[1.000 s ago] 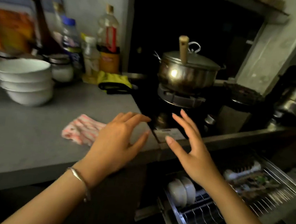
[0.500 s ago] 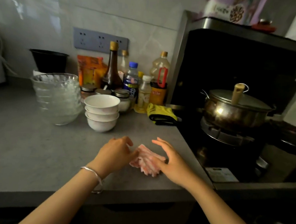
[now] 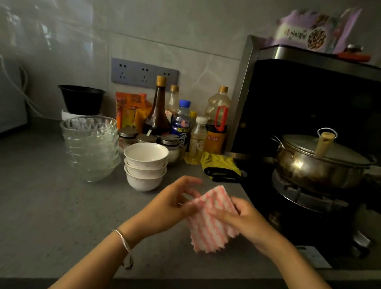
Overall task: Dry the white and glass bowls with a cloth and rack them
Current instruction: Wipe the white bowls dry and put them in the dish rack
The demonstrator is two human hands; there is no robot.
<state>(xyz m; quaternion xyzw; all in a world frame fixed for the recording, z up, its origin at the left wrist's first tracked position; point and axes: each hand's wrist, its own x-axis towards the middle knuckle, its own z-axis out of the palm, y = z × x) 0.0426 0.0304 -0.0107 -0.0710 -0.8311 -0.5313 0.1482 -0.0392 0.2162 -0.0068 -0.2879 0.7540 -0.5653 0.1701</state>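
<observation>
The grey counter [image 3: 28,198] runs across in front of me. Far left on it stands the stack of glass bowls [image 3: 90,146], and the stack of white bowls [image 3: 145,165] is just to its right. Nearer, I hold up the pink-striped cloth [image 3: 210,223]: my left hand [image 3: 167,207] pinches its left edge with curled fingers, and my right hand [image 3: 245,221] grips its right edge.

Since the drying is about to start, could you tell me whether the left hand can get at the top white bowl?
Probably yes: the left hand pinches the cloth, but the top white bowl stands just beyond it with bare counter between.
</observation>
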